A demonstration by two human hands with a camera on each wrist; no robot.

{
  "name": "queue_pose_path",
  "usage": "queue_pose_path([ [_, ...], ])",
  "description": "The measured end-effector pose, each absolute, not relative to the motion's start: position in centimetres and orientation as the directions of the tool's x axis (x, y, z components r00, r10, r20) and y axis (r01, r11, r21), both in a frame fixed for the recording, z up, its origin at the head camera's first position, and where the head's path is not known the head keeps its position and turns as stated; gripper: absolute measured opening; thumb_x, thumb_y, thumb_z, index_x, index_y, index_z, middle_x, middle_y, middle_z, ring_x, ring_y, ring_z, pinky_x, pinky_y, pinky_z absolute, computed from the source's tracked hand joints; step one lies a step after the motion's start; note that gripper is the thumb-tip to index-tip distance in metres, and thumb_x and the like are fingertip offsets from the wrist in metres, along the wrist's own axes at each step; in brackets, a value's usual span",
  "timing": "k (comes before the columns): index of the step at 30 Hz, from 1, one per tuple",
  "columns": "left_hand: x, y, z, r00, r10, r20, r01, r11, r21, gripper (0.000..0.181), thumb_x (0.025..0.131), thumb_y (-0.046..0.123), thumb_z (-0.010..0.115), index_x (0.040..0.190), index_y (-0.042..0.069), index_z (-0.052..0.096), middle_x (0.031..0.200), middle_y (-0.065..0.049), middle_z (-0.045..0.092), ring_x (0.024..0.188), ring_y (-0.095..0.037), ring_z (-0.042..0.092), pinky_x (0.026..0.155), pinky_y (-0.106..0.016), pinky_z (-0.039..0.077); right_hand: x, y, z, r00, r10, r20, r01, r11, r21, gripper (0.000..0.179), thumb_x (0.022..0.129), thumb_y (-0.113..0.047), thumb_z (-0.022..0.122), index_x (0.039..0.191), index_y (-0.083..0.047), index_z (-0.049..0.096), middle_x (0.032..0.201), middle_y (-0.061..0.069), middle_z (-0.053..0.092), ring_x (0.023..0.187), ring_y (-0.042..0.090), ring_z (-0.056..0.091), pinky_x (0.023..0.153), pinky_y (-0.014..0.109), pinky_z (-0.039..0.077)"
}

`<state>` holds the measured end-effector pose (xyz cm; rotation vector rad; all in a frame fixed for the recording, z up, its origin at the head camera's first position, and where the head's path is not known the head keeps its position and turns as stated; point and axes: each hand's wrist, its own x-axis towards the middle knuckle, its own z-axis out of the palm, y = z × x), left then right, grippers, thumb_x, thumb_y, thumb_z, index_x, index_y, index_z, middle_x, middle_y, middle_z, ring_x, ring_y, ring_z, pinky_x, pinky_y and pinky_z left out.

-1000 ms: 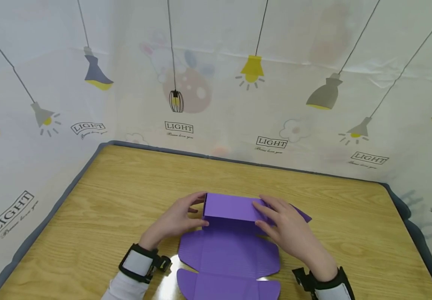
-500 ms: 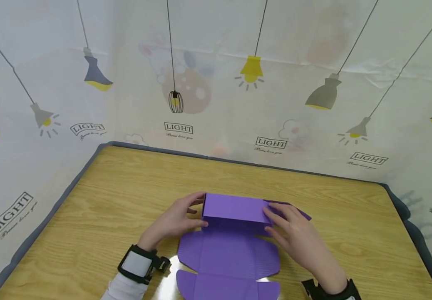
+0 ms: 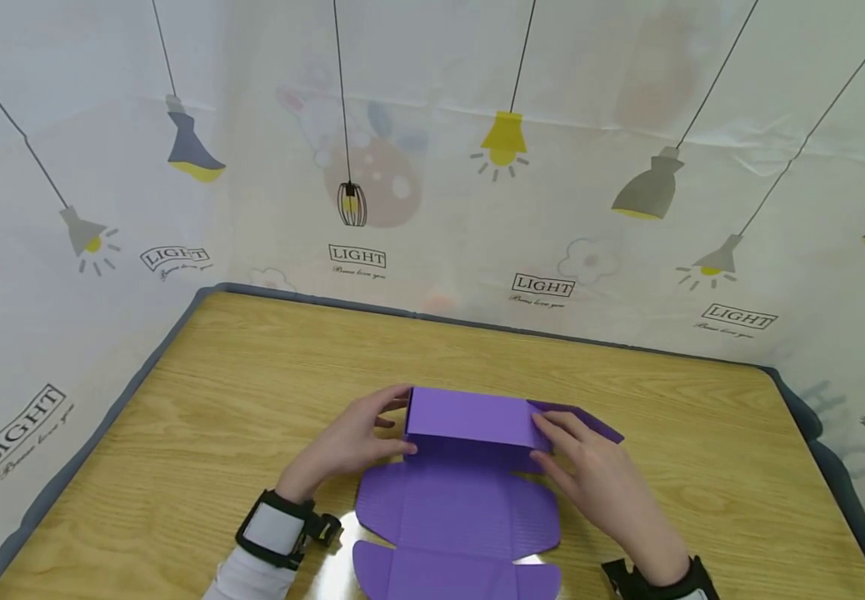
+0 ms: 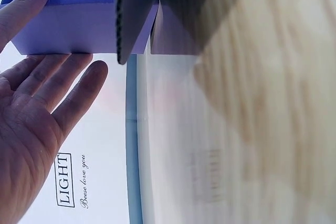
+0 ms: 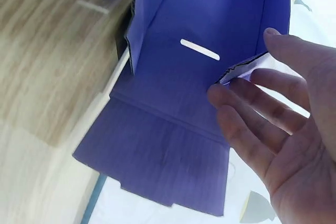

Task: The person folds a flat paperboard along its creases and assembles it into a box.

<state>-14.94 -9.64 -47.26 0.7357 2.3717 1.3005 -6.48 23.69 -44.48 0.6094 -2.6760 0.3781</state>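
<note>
A purple corrugated cardboard box (image 3: pixel 470 417), partly folded, lies on the table with one long wall upright. At its left end my left hand (image 3: pixel 350 433) holds the wall, thumb at the front and fingers behind; the left wrist view shows fingertips against the purple wall (image 4: pixel 68 27). My right hand (image 3: pixel 597 471) pinches the wall's right end. In the right wrist view, a short folded flap (image 5: pixel 241 69) sits between its thumb and fingers. A wider end flap (image 5: pixel 152 156) spreads outward there, beyond a slot (image 5: pixel 199 49) in the base.
Flat panels with rounded side flaps (image 3: pixel 533 512) extend toward me from the box. The wood-grain table (image 3: pixel 267 358) has a dark edging along a lamp-printed sheet (image 3: pixel 432 167) at the back and sides. Both wrists wear black straps (image 3: pixel 275 527).
My right hand has slid right along the wall to its right end, uncovering more of the top and the right flap. The left hand has stayed in place.
</note>
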Motion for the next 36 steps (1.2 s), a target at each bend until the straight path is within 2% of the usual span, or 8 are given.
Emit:
queue_pose_path([
  [5, -14.9, -9.7, -47.3, -0.811, 0.583, -0.047, 0.275, 0.451, 0.849, 0.079, 0.093, 0.017, 0.081, 0.159, 0.004, 0.041, 0.156, -0.025, 0.054, 0.137, -0.047, 0.06, 0.11, -0.058, 0.056, -6.6, 23.0, -45.1, -0.852, -0.309, 0.423, -0.441, 0.859, -0.26, 0.045, 0.084, -0.014, 0.088, 0.125, 0.001, 0.074, 0.118, 0.011, 0.075, 0.092, 0.022, 0.077, 0.07, 0.034, 0.064],
  [11, -14.8, -9.6, -47.0, -0.812, 0.582, -0.047, 0.28, 0.458, 0.844, 0.078, 0.092, 0.017, 0.082, 0.158, 0.003, 0.041, 0.155, -0.025, 0.055, 0.136, -0.048, 0.061, 0.11, -0.058, 0.056, -6.5, 21.9, -44.9, -0.924, -0.183, 0.335, -0.342, 0.789, -0.511, 0.042, 0.086, -0.003, 0.085, 0.125, 0.004, 0.073, 0.117, 0.015, 0.076, 0.094, 0.025, 0.079, 0.075, 0.03, 0.067],
  [14, -14.8, -9.5, -46.9, -0.81, 0.585, -0.04, 0.288, 0.456, 0.842, 0.078, 0.092, 0.016, 0.082, 0.158, 0.003, 0.042, 0.154, -0.025, 0.056, 0.135, -0.047, 0.061, 0.11, -0.058, 0.056, -6.4, 21.6, -44.8, -0.95, -0.137, 0.28, -0.285, 0.747, -0.6, 0.041, 0.086, 0.001, 0.082, 0.126, 0.006, 0.072, 0.116, 0.016, 0.076, 0.093, 0.026, 0.08, 0.077, 0.028, 0.067],
  [22, -14.7, -9.4, -46.8, -0.8, 0.6, -0.019, 0.323, 0.457, 0.829, 0.077, 0.092, 0.015, 0.081, 0.157, 0.0, 0.042, 0.154, -0.025, 0.056, 0.14, -0.043, 0.058, 0.111, -0.055, 0.056, -6.1, 20.6, -44.8, -0.962, -0.079, 0.261, -0.235, 0.725, -0.648, 0.04, 0.086, 0.005, 0.079, 0.125, 0.011, 0.071, 0.114, 0.02, 0.077, 0.089, 0.028, 0.081, 0.073, 0.024, 0.067],
  [36, -14.7, -9.4, -46.9, -0.797, 0.604, -0.015, 0.338, 0.466, 0.817, 0.078, 0.093, 0.019, 0.081, 0.158, 0.003, 0.042, 0.153, -0.023, 0.058, 0.14, -0.042, 0.059, 0.109, -0.055, 0.057, -6.0, 19.9, -45.0, -0.97, -0.027, 0.242, -0.193, 0.687, -0.7, 0.039, 0.088, 0.007, 0.077, 0.127, 0.008, 0.071, 0.113, 0.019, 0.077, 0.089, 0.029, 0.081, 0.071, 0.023, 0.066],
])
